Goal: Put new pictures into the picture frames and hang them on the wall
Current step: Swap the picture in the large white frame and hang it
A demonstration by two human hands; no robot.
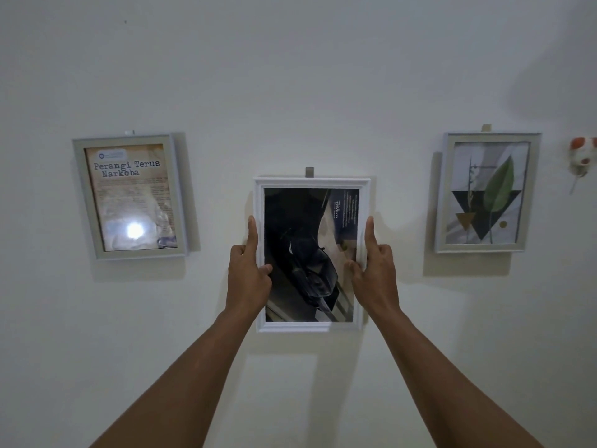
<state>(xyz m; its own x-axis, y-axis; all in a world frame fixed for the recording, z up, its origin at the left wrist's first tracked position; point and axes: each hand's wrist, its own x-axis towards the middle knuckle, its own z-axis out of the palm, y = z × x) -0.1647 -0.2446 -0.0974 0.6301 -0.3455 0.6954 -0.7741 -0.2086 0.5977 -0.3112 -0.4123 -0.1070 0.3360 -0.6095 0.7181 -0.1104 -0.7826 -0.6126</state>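
A white picture frame (310, 183) with a dark car picture is held flat against the wall, just under a small grey hook (309, 172). My left hand (248, 273) grips its left edge, thumb on the glass and index finger stretched up along the side. My right hand (374, 270) grips the right edge in the same way. A grey frame (84, 202) with a text poster hangs at the left. Another grey frame (536, 189) with a green leaf print hangs at the right.
The plain white wall (307, 76) fills the view. A small orange and white ornament (583, 158) hangs at the far right edge. Each side frame has a hook or tab above its top edge.
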